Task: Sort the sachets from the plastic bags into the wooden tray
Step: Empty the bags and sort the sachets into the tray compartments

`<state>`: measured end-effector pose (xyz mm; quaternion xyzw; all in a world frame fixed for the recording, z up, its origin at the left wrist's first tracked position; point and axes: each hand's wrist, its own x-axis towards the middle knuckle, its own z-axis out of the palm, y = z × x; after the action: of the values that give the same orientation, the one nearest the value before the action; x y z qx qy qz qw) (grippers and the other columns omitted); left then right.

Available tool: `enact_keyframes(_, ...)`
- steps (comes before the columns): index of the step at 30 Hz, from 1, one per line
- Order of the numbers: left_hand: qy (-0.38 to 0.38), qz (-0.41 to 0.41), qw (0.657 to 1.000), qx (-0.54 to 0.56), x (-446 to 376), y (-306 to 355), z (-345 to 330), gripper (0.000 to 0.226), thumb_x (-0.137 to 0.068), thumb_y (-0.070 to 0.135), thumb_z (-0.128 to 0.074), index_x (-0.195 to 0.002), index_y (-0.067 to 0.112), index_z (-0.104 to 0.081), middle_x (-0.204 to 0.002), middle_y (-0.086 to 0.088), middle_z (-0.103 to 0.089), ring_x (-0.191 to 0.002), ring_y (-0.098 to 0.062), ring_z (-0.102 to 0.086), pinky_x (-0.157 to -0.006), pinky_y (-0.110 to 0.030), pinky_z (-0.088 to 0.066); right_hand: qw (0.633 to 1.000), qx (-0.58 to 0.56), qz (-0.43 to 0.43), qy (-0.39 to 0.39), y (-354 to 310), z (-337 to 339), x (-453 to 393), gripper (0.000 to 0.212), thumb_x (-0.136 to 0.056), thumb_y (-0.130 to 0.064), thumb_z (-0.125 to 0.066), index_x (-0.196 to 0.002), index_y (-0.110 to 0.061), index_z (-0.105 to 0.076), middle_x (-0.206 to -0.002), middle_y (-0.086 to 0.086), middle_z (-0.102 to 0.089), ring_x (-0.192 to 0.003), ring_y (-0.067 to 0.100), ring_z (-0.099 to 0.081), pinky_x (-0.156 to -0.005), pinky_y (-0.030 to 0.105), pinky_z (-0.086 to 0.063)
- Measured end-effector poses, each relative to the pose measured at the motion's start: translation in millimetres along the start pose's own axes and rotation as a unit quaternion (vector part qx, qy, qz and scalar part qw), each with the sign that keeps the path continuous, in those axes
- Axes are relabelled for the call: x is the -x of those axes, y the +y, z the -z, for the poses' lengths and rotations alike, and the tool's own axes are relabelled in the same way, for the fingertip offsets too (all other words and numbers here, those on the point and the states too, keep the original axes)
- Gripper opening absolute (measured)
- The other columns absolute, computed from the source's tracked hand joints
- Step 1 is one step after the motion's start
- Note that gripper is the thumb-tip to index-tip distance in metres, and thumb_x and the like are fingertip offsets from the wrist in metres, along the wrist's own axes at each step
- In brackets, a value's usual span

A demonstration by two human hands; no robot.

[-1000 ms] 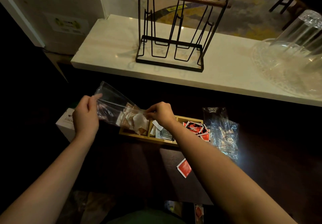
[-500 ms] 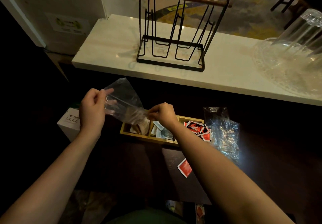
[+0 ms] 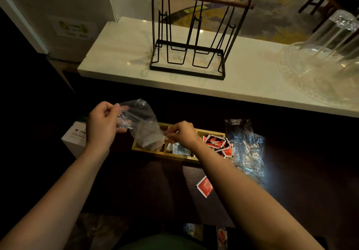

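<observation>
Seen from the head camera, a person holds a clear plastic bag [image 3: 140, 121] over the left end of a wooden tray [image 3: 153, 151] on a dark table [image 3: 151, 187]. The left hand [image 3: 104, 125] pinches the bag's upper end between thumb and curled fingers, while the right hand [image 3: 182, 134] grips its lower end with fingers closed, just above the tray's divider. A second earlier the bag lay stretched flatter and lower between the hands, its pale brown sachets bunched near the right hand; now the left hand sits higher, the bag hangs steeply tilted and the pale sachets [image 3: 149, 142] lie at its bottom, over the tray's left compartment — whether they have left the bag cannot be told through the plastic. The middle compartment holds white and grey sachets [image 3: 179, 148]; the right compartment holds red sachets [image 3: 216, 142], heaped over its edge. One red sachet [image 3: 205, 186] lies alone on the table, nearer the person, unmoved since the earlier pictures. A second, crumpled plastic bag [image 3: 245, 146] rests just right of the tray, also where it was. A white box [image 3: 74, 140] stands left of the tray, partly behind the left wrist. Beyond, on a pale counter [image 3: 120, 55], stand a black wire rack [image 3: 191, 35] with a wooden handle — and clear glassware [image 3: 322, 59] at far right.
</observation>
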<state>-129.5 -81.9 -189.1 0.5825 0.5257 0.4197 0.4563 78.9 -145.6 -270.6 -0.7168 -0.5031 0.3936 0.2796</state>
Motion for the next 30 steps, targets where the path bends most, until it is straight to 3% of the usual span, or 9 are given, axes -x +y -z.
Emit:
enact_keyframes(3, 0.004, -0.022, 1.000, -0.005, 5, 1, 1, 0.025, -0.097, 0.021, -0.048, -0.073, 0.017, -0.047, -0.104, -0.009, -0.070, -0.090, -0.033, -0.068, -0.048, -0.022, -0.055, 1.000, -0.012, 0.004, 0.017, 3, 0, 5, 0.016, -0.088, -0.003, -0.062, -0.100, 0.001, -0.070, -0.101, 0.016, -0.072, -0.067, 0.006, -0.065, -0.064, 0.010, -0.055)
enact_keyframes(9, 0.020, -0.073, 0.997, -0.034, 10, 6, 8, 0.024, -0.092, 0.031, -0.051, -0.069, 0.027, -0.050, -0.102, -0.003, -0.072, -0.082, -0.032, -0.070, -0.065, -0.050, -0.057, 1.000, -0.004, 0.023, 0.009, 2, -8, 18, 0.016, -0.089, -0.004, -0.059, -0.101, 0.001, -0.070, -0.102, 0.014, -0.071, -0.069, 0.006, -0.064, -0.064, 0.008, -0.053)
enact_keyframes(15, 0.015, -0.099, 0.994, -0.049, 7, 16, 8, 0.020, -0.095, 0.025, -0.049, -0.075, 0.028, -0.050, -0.103, -0.006, -0.070, -0.082, -0.025, -0.069, -0.060, -0.039, -0.058, 0.996, -0.001, 0.043, 0.083, -3, -2, 22, 0.016, -0.089, -0.007, -0.061, -0.102, -0.003, -0.071, -0.088, 0.013, -0.073, -0.060, -0.004, -0.059, -0.060, 0.004, -0.048)
enact_keyframes(18, 0.029, -0.079, 0.995, -0.061, 2, 14, 8, 0.021, -0.095, 0.026, -0.051, -0.074, 0.028, -0.050, -0.085, -0.005, -0.065, -0.076, -0.025, -0.067, -0.060, -0.042, -0.058, 0.993, -0.004, 0.035, 0.116, -4, 7, 22, 0.014, -0.088, -0.012, -0.063, -0.099, -0.010, -0.072, -0.088, 0.005, -0.072, -0.067, 0.001, -0.063, -0.068, 0.017, -0.055)
enact_keyframes(20, 0.030, -0.067, 0.996, -0.047, 0, 12, 8, 0.023, -0.095, 0.026, -0.051, -0.073, 0.029, -0.050, -0.080, -0.002, -0.062, -0.074, -0.026, -0.066, -0.055, -0.036, -0.059, 0.991, 0.003, 0.031, 0.128, -3, 11, 22, 0.011, -0.087, -0.017, -0.065, -0.095, -0.016, -0.072, -0.090, -0.001, -0.068, -0.079, 0.009, -0.064, -0.074, 0.029, -0.057)
enact_keyframes(23, 0.020, -0.055, 0.998, -0.015, 2, 8, 8, 0.020, -0.097, 0.024, -0.047, -0.077, 0.025, -0.051, -0.088, -0.004, -0.064, -0.077, -0.023, -0.066, -0.050, -0.024, -0.058, 0.989, 0.014, 0.052, 0.141, -2, 18, 29, 0.008, -0.087, -0.020, -0.065, -0.089, -0.015, -0.071, -0.097, -0.004, -0.061, -0.087, 0.008, -0.059, -0.077, 0.024, -0.051)
enact_keyframes(27, -0.002, -0.033, 0.999, -0.017, 3, -1, 4, 0.017, -0.098, 0.025, -0.045, -0.084, 0.021, -0.054, -0.092, 0.000, -0.067, -0.075, -0.017, -0.070, -0.048, -0.021, -0.056, 0.983, -0.021, 0.067, 0.169, 8, 29, 49, 0.006, -0.088, -0.019, -0.063, -0.090, -0.016, -0.068, -0.091, -0.002, -0.067, -0.086, 0.009, -0.061, -0.076, 0.023, -0.051)
enact_keyframes(30, -0.025, -0.010, 0.999, -0.036, 6, -9, -8, 0.018, -0.099, 0.025, -0.042, -0.095, 0.012, -0.054, -0.095, -0.001, -0.069, -0.069, -0.010, -0.070, -0.047, -0.019, -0.054, 0.970, -0.019, 0.059, 0.236, 25, 41, 65, 0.005, -0.088, -0.015, -0.062, -0.087, -0.018, -0.066, -0.085, -0.001, -0.067, -0.079, 0.010, -0.061, -0.069, 0.023, -0.049)
